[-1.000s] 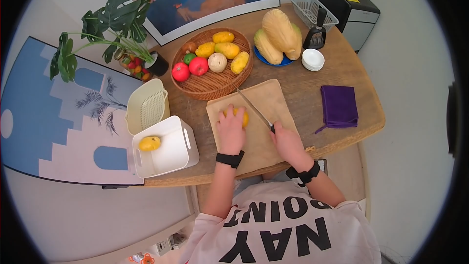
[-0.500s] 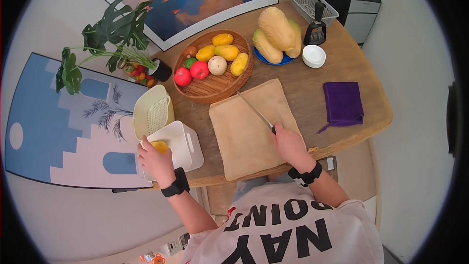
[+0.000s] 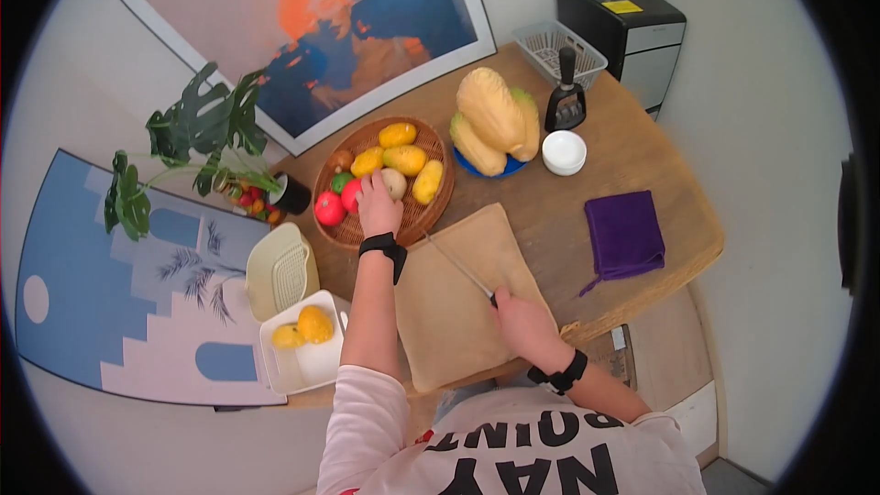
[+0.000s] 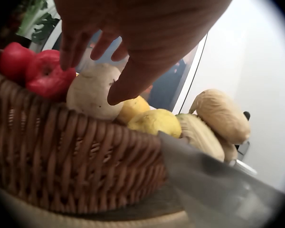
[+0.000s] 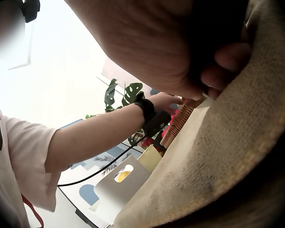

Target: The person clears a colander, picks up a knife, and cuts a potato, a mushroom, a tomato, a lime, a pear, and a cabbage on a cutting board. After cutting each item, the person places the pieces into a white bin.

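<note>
My left hand [image 3: 379,208] reaches over the wicker basket [image 4: 85,156], fingers spread downward. In the left wrist view its thumb overlaps a pale round fruit [image 4: 92,92], and the fingertips hang beside a red round fruit [image 4: 48,76]. Nothing is seen in its grasp. Low over the tan mat [image 3: 449,330], my right hand [image 3: 527,327] grips the black handle of a kitchen knife [image 3: 461,265]; the blade points toward the basket. Two yellow mango-like fruits, one [image 3: 315,324] beside the other [image 3: 288,336], lie in the white bin [image 3: 321,368].
Several yellow fruits [image 3: 404,160] fill the basket's far side. Behind the bin stands a cream strainer [image 3: 280,270]. Large yellow squashes [image 3: 495,115] sit on a blue plate [image 3: 502,173], near white bowls [image 3: 564,153] and a black-handled tool [image 3: 566,105]. A purple cloth [image 3: 625,234] lies at right.
My left hand moved a yellow fruit from the mat into the white bin, let it go, then swung up to the basket. My right hand keeps the knife over the mat.
</note>
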